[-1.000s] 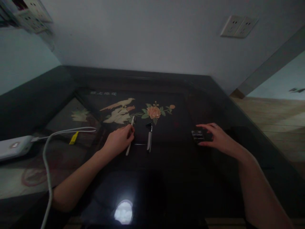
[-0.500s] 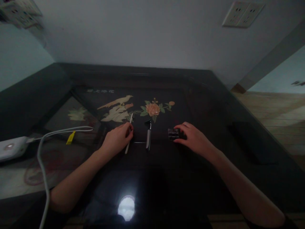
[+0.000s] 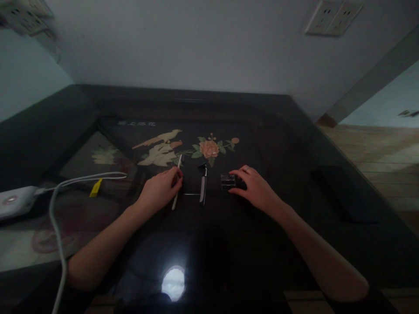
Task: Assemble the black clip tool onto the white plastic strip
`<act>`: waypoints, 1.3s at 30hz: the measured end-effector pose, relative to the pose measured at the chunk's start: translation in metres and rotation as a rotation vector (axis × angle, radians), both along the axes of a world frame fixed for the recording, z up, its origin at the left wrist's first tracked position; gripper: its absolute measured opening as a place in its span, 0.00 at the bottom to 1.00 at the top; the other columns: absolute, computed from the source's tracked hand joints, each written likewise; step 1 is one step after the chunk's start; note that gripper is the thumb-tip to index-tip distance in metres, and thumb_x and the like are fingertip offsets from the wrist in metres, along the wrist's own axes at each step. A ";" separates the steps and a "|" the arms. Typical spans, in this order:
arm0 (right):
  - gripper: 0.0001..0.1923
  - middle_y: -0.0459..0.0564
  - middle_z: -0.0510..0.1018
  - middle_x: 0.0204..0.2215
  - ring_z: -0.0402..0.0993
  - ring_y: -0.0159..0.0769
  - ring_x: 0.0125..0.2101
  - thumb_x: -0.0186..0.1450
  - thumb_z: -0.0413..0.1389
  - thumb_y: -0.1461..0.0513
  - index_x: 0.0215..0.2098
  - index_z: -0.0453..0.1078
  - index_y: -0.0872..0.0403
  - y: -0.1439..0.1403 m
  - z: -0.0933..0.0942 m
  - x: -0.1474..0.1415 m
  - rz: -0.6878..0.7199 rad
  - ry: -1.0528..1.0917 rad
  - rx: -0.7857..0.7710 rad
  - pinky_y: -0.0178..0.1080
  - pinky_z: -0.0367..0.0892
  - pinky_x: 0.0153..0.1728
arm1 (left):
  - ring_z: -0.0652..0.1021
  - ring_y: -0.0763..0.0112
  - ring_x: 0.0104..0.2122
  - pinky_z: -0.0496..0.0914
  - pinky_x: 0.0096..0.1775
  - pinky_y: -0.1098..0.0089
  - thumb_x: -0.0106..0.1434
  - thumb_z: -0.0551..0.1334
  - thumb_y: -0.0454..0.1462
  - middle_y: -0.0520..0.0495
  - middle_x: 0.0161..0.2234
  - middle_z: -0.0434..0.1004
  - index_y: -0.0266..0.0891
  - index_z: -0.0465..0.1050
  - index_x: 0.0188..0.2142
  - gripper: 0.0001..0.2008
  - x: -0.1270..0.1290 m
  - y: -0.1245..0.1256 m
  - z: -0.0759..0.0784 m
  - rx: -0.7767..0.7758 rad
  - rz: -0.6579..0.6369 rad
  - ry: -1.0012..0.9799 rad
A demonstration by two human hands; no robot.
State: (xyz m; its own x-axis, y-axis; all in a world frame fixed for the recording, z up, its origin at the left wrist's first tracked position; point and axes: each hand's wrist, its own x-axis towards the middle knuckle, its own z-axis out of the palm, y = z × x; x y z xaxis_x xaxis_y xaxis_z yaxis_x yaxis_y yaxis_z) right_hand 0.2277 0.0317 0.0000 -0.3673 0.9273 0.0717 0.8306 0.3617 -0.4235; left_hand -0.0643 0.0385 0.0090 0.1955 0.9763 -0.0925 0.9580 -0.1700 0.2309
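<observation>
My left hand point(image 3: 161, 187) is closed on a slim white toothbrush point(image 3: 175, 200), which slants on the dark glossy tabletop with its head pointing away from me. A razor point(image 3: 203, 189) with a grey and black handle lies just to the right, its head at the far end; neither hand touches it. Farther right, my right hand point(image 3: 253, 185) grips a small dark case point(image 3: 227, 182), see-through in places, between thumb and fingers. What the case holds is too dim to make out. A ring shows on one right finger.
On the left, a white power strip or charger point(image 3: 16, 202) has a white cable point(image 3: 56, 222) with a yellow tag point(image 3: 95, 188). At the right lies a flat black object point(image 3: 345, 194). The table point(image 3: 248, 244) has a bird-and-flower inlay and meets a wall with sockets point(image 3: 334, 17).
My right hand has slid the small dark case leftward, nearer the razor. My left hand and the toothbrush have hardly moved.
</observation>
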 end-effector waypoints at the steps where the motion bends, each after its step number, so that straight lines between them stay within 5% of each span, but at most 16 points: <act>1: 0.21 0.55 0.73 0.45 0.71 0.47 0.48 0.60 0.64 0.60 0.52 0.71 0.53 0.000 0.000 0.001 -0.001 0.006 -0.010 0.49 0.69 0.50 | 0.79 0.61 0.33 0.61 0.29 0.68 0.67 0.52 0.41 0.48 0.35 0.78 0.43 0.68 0.42 0.09 0.000 0.000 0.000 0.003 -0.004 -0.001; 22: 0.23 0.54 0.71 0.43 0.72 0.40 0.37 0.61 0.63 0.58 0.54 0.69 0.53 0.003 0.006 0.013 0.002 0.107 -0.084 0.42 0.70 0.39 | 0.77 0.63 0.29 0.62 0.29 0.69 0.65 0.54 0.42 0.51 0.29 0.76 0.43 0.68 0.43 0.10 -0.003 0.004 -0.001 0.037 -0.020 -0.084; 30: 0.17 0.51 0.76 0.29 0.73 0.37 0.28 0.64 0.54 0.49 0.36 0.73 0.54 0.019 0.007 0.057 -0.261 0.375 -0.017 0.39 0.68 0.29 | 0.71 0.69 0.25 0.63 0.31 0.70 0.63 0.54 0.44 0.53 0.23 0.68 0.40 0.68 0.32 0.11 -0.027 0.025 -0.010 0.260 0.148 -0.374; 39: 0.23 0.43 0.66 0.12 0.62 0.32 0.14 0.62 0.50 0.44 0.21 0.66 0.52 0.030 -0.008 0.125 -0.523 0.242 0.012 0.36 0.56 0.19 | 0.73 0.66 0.30 0.66 0.35 0.69 0.63 0.51 0.45 0.49 0.27 0.74 0.41 0.69 0.28 0.14 -0.037 0.037 -0.021 0.233 0.160 -0.384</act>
